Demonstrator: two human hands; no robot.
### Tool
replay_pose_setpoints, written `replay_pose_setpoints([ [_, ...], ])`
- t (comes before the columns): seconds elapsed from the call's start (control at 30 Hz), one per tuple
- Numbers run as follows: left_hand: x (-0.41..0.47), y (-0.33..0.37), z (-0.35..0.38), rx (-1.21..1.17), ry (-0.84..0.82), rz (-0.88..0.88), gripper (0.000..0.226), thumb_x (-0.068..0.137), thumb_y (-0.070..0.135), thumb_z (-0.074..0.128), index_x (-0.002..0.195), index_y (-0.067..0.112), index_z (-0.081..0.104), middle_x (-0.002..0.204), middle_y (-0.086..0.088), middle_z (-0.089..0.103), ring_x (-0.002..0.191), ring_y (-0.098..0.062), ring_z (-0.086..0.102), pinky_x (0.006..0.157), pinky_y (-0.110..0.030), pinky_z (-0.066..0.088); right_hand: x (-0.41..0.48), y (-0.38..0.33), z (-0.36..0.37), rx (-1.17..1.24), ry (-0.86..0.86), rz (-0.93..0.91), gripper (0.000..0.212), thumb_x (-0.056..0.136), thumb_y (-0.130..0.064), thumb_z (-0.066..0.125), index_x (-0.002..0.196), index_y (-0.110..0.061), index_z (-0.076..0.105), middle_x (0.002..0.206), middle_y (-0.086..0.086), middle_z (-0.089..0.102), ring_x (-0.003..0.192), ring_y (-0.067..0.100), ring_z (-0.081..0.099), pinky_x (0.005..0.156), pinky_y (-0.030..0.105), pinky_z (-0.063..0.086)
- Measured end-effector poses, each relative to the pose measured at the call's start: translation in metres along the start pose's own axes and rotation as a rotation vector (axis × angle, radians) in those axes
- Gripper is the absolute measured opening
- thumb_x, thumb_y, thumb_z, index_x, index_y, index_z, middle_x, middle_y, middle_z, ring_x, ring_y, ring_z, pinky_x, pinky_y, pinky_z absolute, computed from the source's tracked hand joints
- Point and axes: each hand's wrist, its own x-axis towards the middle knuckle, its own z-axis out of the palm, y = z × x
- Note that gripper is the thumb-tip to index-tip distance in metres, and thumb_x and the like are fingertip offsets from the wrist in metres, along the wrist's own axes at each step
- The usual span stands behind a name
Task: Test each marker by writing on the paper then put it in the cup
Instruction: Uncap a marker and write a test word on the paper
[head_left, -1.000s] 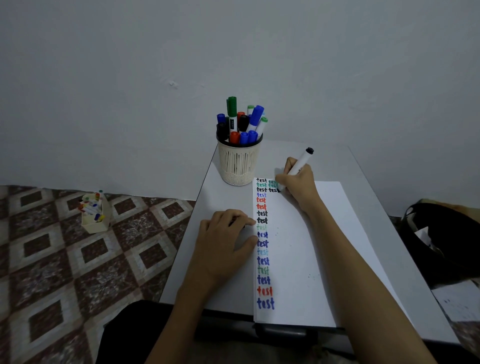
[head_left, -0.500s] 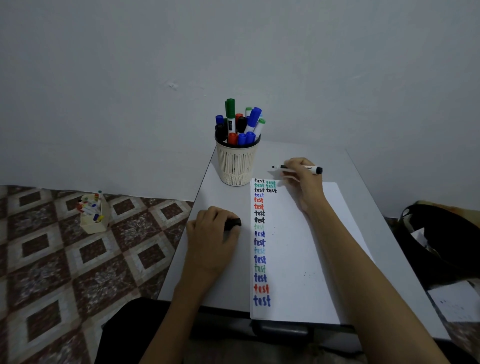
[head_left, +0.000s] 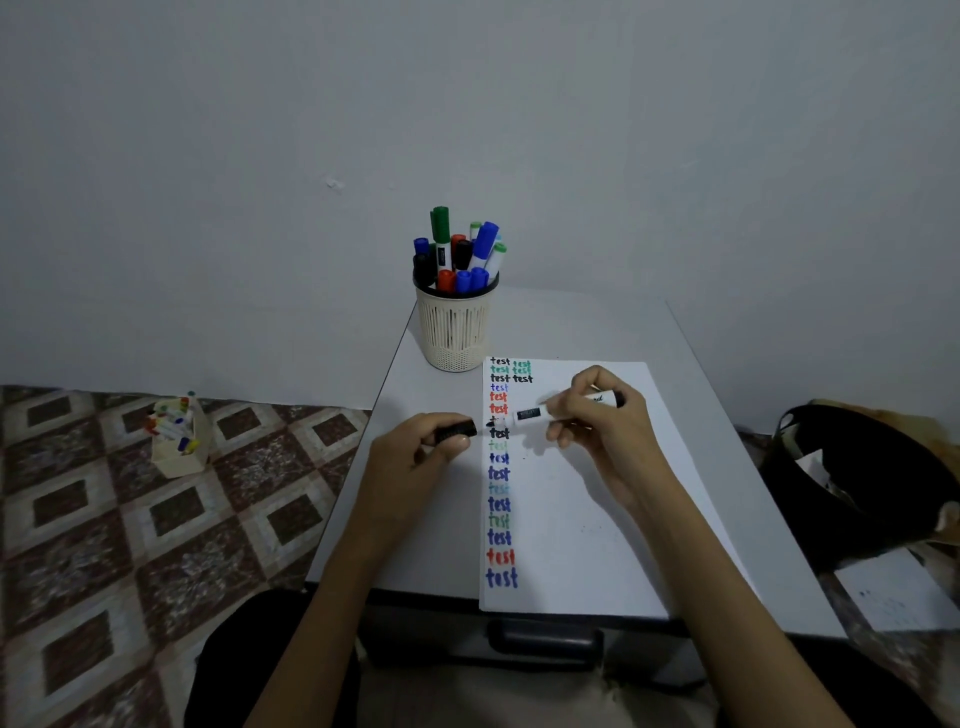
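Over the paper, right hand (head_left: 597, 415): fingers and thumb are pinching the white barrel of the marker (head_left: 530, 414), holding it nearly level above the sheet with its black tip pointing left.
Left hand (head_left: 415, 457): fingers are curling round the black cap (head_left: 456, 432), with the thumb pressing against it.
Tip and cap: sitting just apart, with a small gap showing between them at the paper's left edge.
Paper (head_left: 597, 519): lying flat on the table, with a column of "test" words in black, green, blue and red running down its left side and a few more beside the top rows.
Cup (head_left: 454, 332): standing upright on the table just beyond the paper's top left corner, holding a bunch of capped markers (head_left: 460, 254) in green, blue, red and black.
Table (head_left: 415, 519): both arms are reaching over its near edge.
Floor to the left: a small box (head_left: 179, 441) of more markers is sitting on the patterned tiles (head_left: 104, 571), well apart from the table.
Right of the table: a dark bag (head_left: 857, 478) is lying low.
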Motion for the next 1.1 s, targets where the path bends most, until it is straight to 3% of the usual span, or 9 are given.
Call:
replay_pose_setpoints([
  [0.23, 0.000, 0.003, -0.001, 0.029, -0.116, 0.041, 0.023, 0.080, 0.026, 0.060, 0.102, 0.026, 0.068, 0.092, 0.011, 0.068, 0.082, -0.005, 0.060, 0.070, -0.009, 0.042, -0.014, 0.007, 0.012, -0.007, -0.029, -0.005, 0.023, 0.075, 0.016, 0.065, 0.074, -0.003, 0.052, 0.071, 0.026, 0.061, 0.051, 0.028, 0.060, 0.050, 0.028, 0.052],
  [0.4, 0.000, -0.001, -0.006, -0.018, -0.096, 0.051, 0.020, 0.079, 0.023, 0.061, 0.097, 0.020, 0.070, 0.089, 0.008, 0.069, 0.082, -0.002, 0.060, 0.071, -0.009, 0.042, -0.016, 0.019, 0.015, -0.022, -0.134, 0.027, 0.017, 0.070, 0.014, 0.073, 0.076, 0.003, 0.061, 0.077, 0.027, 0.067, 0.058, 0.032, 0.067, 0.058, 0.035, 0.060],
  [0.5, 0.001, -0.005, -0.005, 0.013, -0.115, 0.022, 0.019, 0.079, 0.026, 0.059, 0.094, 0.021, 0.070, 0.084, 0.009, 0.068, 0.076, -0.002, 0.059, 0.068, -0.010, 0.042, -0.017, 0.029, 0.014, -0.163, -0.127, -0.019, 0.015, 0.072, 0.001, 0.078, 0.085, 0.001, 0.071, 0.075, 0.025, 0.066, 0.054, 0.031, 0.062, 0.048, 0.031, 0.052],
  [0.6, 0.002, -0.006, -0.004, 0.006, -0.096, 0.037, 0.017, 0.079, 0.024, 0.059, 0.092, 0.019, 0.069, 0.083, 0.007, 0.069, 0.077, -0.006, 0.060, 0.068, -0.012, 0.044, -0.019, 0.035, 0.015, -0.270, -0.147, -0.090, 0.014, 0.075, -0.012, 0.080, 0.085, -0.004, 0.075, 0.076, 0.024, 0.067, 0.056, 0.026, 0.056, 0.048, 0.030, 0.044],
  [0.77, 0.001, -0.002, -0.004, 0.057, -0.092, 0.132, 0.016, 0.080, 0.018, 0.059, 0.092, 0.018, 0.069, 0.085, 0.013, 0.068, 0.079, -0.006, 0.061, 0.069, -0.011, 0.044, -0.024, 0.031, 0.015, -0.251, -0.150, -0.126, 0.012, 0.077, -0.008, 0.077, 0.084, 0.001, 0.075, 0.066, 0.013, 0.067, 0.047, 0.014, 0.053, 0.045, 0.024, 0.043],
  [1.1, -0.001, 0.007, -0.006, 0.145, -0.065, 0.296, 0.027, 0.082, 0.024, 0.053, 0.095, 0.006, 0.069, 0.085, 0.006, 0.066, 0.079, 0.001, 0.058, 0.072, -0.007, 0.042, -0.022, 0.032, 0.010, -0.170, -0.159, -0.063, 0.009, 0.081, -0.012, 0.075, 0.079, -0.003, 0.076, 0.049, 0.014, 0.054, 0.034, 0.021, 0.040, 0.038, 0.020, 0.033],
])
